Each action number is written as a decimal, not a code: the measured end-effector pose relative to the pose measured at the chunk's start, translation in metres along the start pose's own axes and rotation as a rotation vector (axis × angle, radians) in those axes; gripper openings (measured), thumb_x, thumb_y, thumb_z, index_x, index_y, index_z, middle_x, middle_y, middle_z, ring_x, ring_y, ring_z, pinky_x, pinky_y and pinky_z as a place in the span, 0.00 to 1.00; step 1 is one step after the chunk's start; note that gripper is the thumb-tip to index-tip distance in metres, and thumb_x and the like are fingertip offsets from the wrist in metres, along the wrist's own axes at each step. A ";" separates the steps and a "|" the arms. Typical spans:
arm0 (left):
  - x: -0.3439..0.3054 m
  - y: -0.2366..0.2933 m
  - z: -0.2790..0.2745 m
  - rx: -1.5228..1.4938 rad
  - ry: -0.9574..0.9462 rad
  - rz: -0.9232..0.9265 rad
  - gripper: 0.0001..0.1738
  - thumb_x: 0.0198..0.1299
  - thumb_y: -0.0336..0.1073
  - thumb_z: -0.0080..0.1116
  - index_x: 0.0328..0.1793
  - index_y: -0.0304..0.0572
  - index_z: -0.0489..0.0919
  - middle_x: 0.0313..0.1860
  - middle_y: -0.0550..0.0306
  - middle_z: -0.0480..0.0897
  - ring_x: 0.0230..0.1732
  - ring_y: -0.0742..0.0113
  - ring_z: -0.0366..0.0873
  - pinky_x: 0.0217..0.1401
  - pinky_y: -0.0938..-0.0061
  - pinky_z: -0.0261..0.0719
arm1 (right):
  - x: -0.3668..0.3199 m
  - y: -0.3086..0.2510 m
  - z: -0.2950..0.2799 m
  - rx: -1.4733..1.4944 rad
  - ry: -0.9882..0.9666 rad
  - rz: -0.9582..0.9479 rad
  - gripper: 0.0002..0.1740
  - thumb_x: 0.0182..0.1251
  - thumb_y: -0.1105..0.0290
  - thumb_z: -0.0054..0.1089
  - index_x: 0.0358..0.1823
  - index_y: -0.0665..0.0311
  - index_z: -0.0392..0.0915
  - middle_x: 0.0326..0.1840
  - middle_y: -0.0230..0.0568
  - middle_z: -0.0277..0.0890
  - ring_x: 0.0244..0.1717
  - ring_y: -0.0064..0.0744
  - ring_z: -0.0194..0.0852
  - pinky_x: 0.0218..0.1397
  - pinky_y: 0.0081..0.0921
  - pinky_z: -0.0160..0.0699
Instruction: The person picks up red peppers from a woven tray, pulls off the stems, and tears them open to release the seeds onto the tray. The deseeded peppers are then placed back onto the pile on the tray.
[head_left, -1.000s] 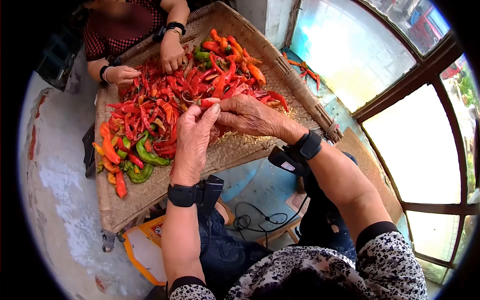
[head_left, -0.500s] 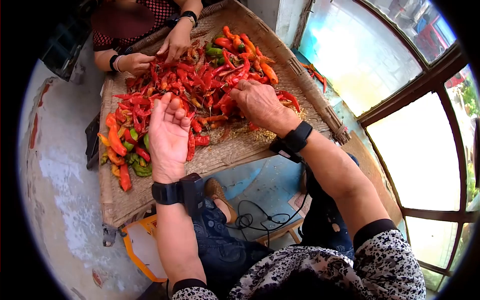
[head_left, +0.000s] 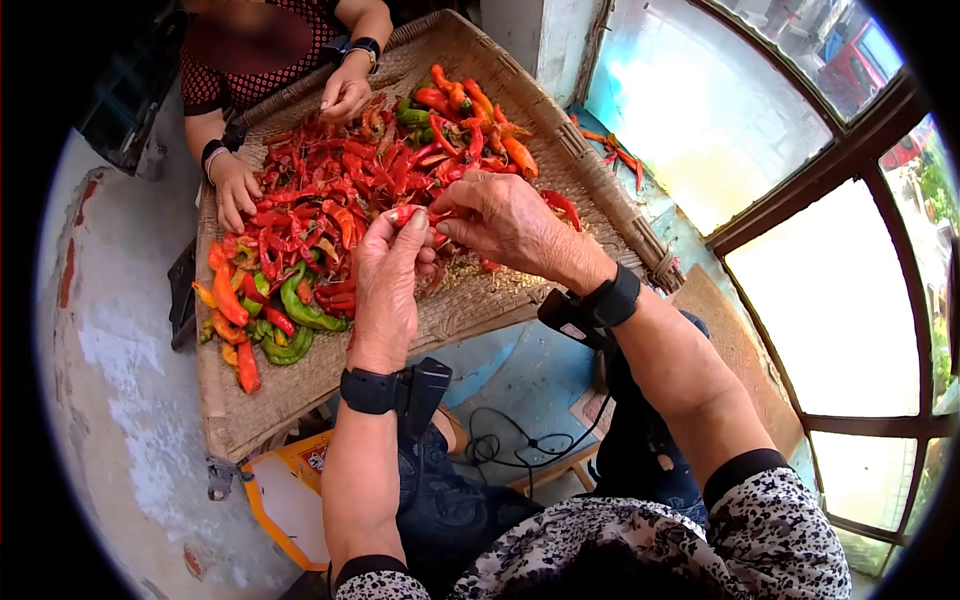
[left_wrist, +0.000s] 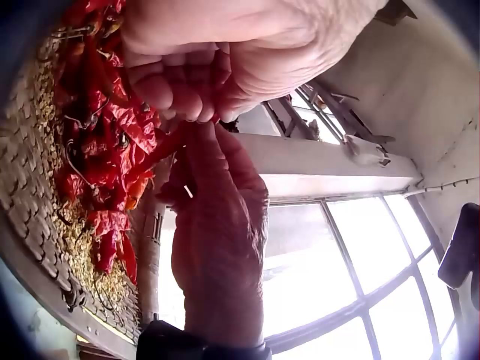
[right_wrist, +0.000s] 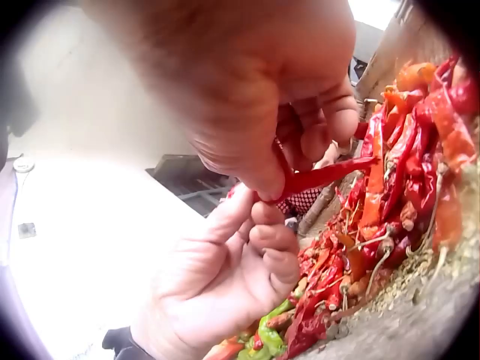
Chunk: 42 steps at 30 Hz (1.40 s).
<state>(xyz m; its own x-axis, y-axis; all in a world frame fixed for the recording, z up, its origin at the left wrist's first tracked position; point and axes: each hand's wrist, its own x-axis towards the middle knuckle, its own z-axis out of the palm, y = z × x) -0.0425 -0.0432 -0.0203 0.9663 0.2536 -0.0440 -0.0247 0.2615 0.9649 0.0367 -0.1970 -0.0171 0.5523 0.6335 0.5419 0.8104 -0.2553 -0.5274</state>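
Note:
Both my hands meet over a woven tray (head_left: 300,385), sharing one red chili (head_left: 404,214). My left hand (head_left: 392,262) pinches its near end between thumb and fingers. My right hand (head_left: 495,218) pinches the other end from the right. In the right wrist view the red chili (right_wrist: 322,177) runs between my right fingers (right_wrist: 262,154) and my left hand (right_wrist: 225,277). In the left wrist view my left fingers (left_wrist: 180,82) close on red flesh, with my right hand (left_wrist: 217,240) below. A heap of red chilies (head_left: 330,190) covers the tray beyond my hands.
Green and orange chilies (head_left: 285,310) lie at the tray's left side, and more orange ones (head_left: 480,110) at its far end. Another person's hands (head_left: 345,95) work at the far edge. A window (head_left: 820,270) is on the right, a cable (head_left: 510,440) lies below, and seeds (head_left: 470,270) are scattered on the tray.
Half a second ago my hands were apart, the left raised and the right down in the heap. Now they are together again, both pinching a red chili.

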 end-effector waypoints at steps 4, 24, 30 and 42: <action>0.013 0.021 -0.038 -0.286 0.197 0.293 0.12 0.66 0.41 0.56 0.49 0.42 0.75 0.36 0.61 0.78 0.33 0.77 0.73 0.35 0.81 0.73 | 0.004 0.021 -0.005 -0.130 0.128 0.138 0.15 0.58 0.71 0.61 0.47 0.65 0.75 0.37 0.48 0.73 0.39 0.48 0.75 0.41 0.40 0.75; -0.002 0.014 -0.029 -0.159 0.037 -0.004 0.16 0.67 0.37 0.54 0.58 0.38 0.73 0.38 0.60 0.80 0.32 0.79 0.73 0.35 0.84 0.73 | 0.002 0.023 0.007 -0.573 -0.177 0.059 0.11 0.58 0.73 0.57 0.43 0.61 0.78 0.37 0.40 0.73 0.43 0.44 0.72 0.42 0.37 0.75; -0.004 -0.003 -0.003 0.088 -0.085 -0.042 0.17 0.65 0.36 0.57 0.56 0.38 0.73 0.37 0.63 0.79 0.31 0.80 0.73 0.33 0.86 0.72 | -0.015 0.013 -0.012 -0.304 -0.077 0.071 0.09 0.55 0.66 0.63 0.33 0.63 0.77 0.35 0.42 0.73 0.40 0.43 0.75 0.39 0.37 0.77; 0.002 -0.013 0.024 0.300 -0.088 0.150 0.12 0.64 0.39 0.58 0.44 0.38 0.75 0.29 0.66 0.75 0.29 0.81 0.69 0.32 0.84 0.70 | -0.015 0.014 -0.014 -0.383 -0.101 0.051 0.12 0.51 0.68 0.63 0.37 0.62 0.75 0.37 0.41 0.72 0.41 0.43 0.77 0.36 0.36 0.79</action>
<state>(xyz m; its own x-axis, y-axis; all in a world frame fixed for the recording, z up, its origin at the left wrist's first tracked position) -0.0338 -0.0687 -0.0270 0.9764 0.1834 0.1138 -0.1042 -0.0611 0.9927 0.0427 -0.2205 -0.0234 0.5868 0.6767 0.4447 0.8075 -0.5297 -0.2595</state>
